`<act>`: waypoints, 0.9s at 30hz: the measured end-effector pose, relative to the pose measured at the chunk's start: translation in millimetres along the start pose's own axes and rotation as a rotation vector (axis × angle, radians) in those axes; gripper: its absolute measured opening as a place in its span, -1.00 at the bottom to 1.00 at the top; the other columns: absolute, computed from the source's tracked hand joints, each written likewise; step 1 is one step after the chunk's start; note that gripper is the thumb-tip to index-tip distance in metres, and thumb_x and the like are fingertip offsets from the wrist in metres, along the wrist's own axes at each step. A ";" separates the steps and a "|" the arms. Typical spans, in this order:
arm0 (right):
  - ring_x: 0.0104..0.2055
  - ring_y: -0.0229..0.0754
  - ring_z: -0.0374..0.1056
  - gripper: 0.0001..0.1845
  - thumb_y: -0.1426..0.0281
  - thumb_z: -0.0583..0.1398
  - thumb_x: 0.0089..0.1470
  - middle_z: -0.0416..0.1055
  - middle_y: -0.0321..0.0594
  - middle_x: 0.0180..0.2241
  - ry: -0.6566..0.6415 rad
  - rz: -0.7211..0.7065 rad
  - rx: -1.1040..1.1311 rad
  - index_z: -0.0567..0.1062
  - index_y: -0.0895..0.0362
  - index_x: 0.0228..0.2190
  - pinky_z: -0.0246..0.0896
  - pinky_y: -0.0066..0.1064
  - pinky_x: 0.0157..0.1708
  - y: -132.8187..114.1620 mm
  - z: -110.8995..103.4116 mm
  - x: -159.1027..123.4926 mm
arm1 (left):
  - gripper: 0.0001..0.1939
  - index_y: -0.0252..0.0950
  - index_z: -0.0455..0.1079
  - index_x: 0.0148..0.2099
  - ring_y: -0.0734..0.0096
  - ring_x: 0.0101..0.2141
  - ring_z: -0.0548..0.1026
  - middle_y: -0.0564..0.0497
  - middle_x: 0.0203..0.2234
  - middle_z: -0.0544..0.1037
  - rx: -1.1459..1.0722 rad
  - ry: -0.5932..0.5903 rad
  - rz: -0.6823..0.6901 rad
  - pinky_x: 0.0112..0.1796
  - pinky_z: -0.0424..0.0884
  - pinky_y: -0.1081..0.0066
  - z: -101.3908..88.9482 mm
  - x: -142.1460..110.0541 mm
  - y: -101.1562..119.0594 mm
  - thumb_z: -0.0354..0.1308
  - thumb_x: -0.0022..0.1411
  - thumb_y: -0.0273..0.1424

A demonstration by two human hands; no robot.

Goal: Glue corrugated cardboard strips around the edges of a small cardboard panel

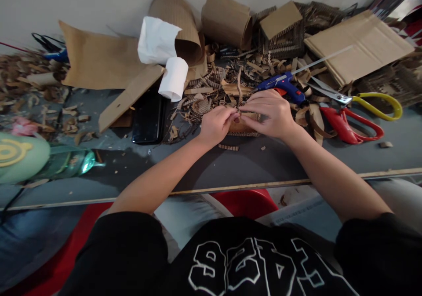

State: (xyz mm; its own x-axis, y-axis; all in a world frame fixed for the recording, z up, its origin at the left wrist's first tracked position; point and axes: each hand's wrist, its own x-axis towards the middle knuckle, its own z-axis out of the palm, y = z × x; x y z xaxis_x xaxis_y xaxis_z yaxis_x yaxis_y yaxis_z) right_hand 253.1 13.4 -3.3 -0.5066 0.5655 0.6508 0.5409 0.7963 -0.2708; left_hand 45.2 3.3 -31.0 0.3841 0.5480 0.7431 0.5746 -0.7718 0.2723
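Note:
My left hand (216, 124) and my right hand (272, 111) meet over the table, fingertips pinched together. Between them they grip a thin corrugated cardboard strip (240, 85), part of which stands up above the fingers. The fingers hide its lower end. Just beneath the hands lies a brown cardboard piece (244, 130) with a ribbed edge, partly covered by them. Beyond my right hand rests a blue glue gun (280, 84) with a clear glue stick out of its back. Scissors (349, 107) with one red and one yellow handle lie to the right.
Cardboard scraps surround the hands. A black phone (148, 118), a white paper roll (173, 79) and a flat cardboard strip (130, 98) lie left. Cardboard rolls (226, 19) stand at the wall. A flat cardboard sheet (359, 47) lies right, a green bottle (66, 162) far left.

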 end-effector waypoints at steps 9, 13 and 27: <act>-0.22 -0.11 0.48 -0.72 0.22 0.16 0.26 0.59 -0.24 -0.37 0.044 0.020 -0.055 0.65 0.03 -0.36 0.25 -0.16 -0.07 -4.3 1.6 1.2 | -0.67 -0.29 0.50 -0.28 0.47 -0.42 0.57 0.02 -0.49 0.63 0.036 -0.012 -0.019 -0.33 0.40 0.49 -1.0 -0.1 3.3 -0.01 0.48 -0.31; -0.24 -0.11 0.48 -0.72 0.23 0.17 0.23 0.59 -0.24 -0.38 0.043 0.028 -0.086 0.65 0.03 -0.38 0.26 -0.17 -0.11 -6.0 1.4 2.0 | -0.67 -0.30 0.52 -0.23 0.48 -0.39 0.58 0.02 -0.46 0.64 0.035 -0.022 -0.032 -0.30 0.42 0.48 0.8 -1.1 1.1 -0.02 0.48 -0.30; -0.22 -0.11 0.46 -0.71 0.23 0.14 0.26 0.58 -0.23 -0.36 -0.025 0.036 -0.107 0.65 0.02 -0.33 0.22 -0.15 -0.07 -2.9 -0.3 1.5 | -0.73 -0.31 0.53 -0.24 0.50 -0.40 0.58 0.04 -0.48 0.64 0.002 0.041 0.036 -0.33 0.43 0.51 0.7 -0.7 -0.3 0.06 0.45 -0.34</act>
State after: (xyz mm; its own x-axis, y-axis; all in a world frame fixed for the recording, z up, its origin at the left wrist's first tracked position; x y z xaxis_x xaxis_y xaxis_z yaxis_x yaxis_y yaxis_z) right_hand 251.0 11.9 -1.3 -0.5014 0.5998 0.6236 0.6268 0.7486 -0.2160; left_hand 45.3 3.3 -32.1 0.3745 0.5059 0.7770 0.5619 -0.7904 0.2438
